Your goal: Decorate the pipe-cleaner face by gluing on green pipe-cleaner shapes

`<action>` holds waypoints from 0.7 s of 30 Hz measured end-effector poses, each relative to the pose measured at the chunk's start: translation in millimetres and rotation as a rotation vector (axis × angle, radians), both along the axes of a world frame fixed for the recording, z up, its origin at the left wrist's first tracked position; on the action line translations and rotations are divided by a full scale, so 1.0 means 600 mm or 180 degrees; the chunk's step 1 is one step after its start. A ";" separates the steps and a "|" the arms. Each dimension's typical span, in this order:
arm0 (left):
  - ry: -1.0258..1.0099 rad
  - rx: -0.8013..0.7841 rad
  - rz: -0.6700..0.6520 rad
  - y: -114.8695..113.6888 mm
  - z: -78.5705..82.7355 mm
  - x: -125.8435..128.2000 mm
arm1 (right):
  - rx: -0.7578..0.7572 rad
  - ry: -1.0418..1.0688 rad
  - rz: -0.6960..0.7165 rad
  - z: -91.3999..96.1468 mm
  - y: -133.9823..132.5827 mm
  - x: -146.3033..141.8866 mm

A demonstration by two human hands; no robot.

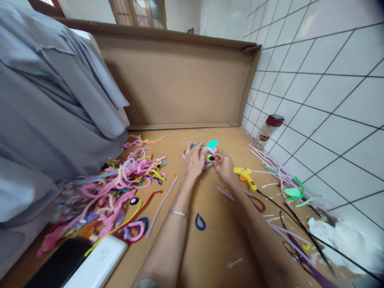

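Note:
Both hands meet at a small round craft piece point(209, 150) with a pinkish rim, lying on the brown tabletop. Green leaf-like shapes stick out behind it. My left hand point(194, 159) curls over its left side, fingers closed on it. My right hand point(223, 163) pinches a small black piece point(212, 158) against the craft's right side, beside a bit of yellow. The craft's middle is partly hidden by my fingers. A yellow glue gun point(246, 177) lies just right of my right hand. Nearer to me rests a blue pipe cleaner loop point(200, 222).
Pink and multicoloured pipe cleaners point(120, 180) pile up at left, near a white power bank point(97, 262) and black phone point(61, 262). At right are lilac pipe cleaners point(279, 172), a red-lidded jar point(268, 130), a black cord and white tissue point(345, 244). Cardboard point(180, 84) stands behind.

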State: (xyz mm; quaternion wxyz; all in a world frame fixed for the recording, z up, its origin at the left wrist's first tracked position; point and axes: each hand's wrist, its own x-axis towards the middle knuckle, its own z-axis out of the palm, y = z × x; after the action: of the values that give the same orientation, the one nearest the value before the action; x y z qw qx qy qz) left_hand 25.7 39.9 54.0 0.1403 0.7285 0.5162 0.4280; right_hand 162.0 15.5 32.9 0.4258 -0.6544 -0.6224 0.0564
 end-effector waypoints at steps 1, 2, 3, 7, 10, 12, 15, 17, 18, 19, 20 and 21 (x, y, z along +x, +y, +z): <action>0.0032 0.0001 -0.0011 0.001 -0.001 0.000 | -0.0014 0.0001 0.0004 0.001 0.000 0.000; 0.0047 -0.0002 -0.0019 0.001 -0.001 0.000 | -0.0029 0.0001 0.0002 0.002 0.000 0.000; 0.0053 -0.0010 -0.0023 0.002 -0.002 0.000 | -0.0039 0.0002 -0.0006 0.003 0.001 -0.001; 0.0083 -0.0045 -0.0045 0.003 -0.004 0.001 | -0.0003 0.0020 0.0004 0.002 0.002 -0.001; 0.0111 -0.0028 -0.0079 0.003 -0.004 0.001 | -0.0005 0.0029 0.0020 0.001 0.002 0.000; 0.0106 0.0003 -0.0099 0.002 -0.004 0.001 | -0.0039 0.0038 0.0023 0.002 0.003 0.001; 0.0080 0.0020 -0.0123 0.001 -0.005 0.001 | -0.0106 0.0066 0.0025 0.004 0.004 0.001; 0.0059 0.0010 -0.0127 0.001 -0.005 0.002 | -0.0131 0.0066 0.0013 0.004 0.004 0.001; 0.0048 0.0004 -0.0130 0.000 -0.004 0.002 | -0.0140 0.0059 0.0005 0.005 0.004 0.001; 0.0039 -0.0002 -0.0134 0.000 -0.004 0.002 | -0.0148 0.0050 -0.0007 0.005 0.003 0.000; 0.0032 -0.0010 -0.0138 0.000 -0.003 0.002 | -0.0152 0.0041 -0.0023 0.005 0.003 0.000; 0.0033 -0.0017 -0.0141 0.000 -0.003 0.002 | -0.0158 0.0033 -0.0041 0.005 0.003 0.000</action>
State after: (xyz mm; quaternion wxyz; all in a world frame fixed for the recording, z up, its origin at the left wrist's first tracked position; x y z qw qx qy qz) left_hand 27.1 39.7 52.2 0.1490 0.7415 0.5018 0.4196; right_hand 161.8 17.0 35.8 0.4130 -0.6684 -0.6143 0.0725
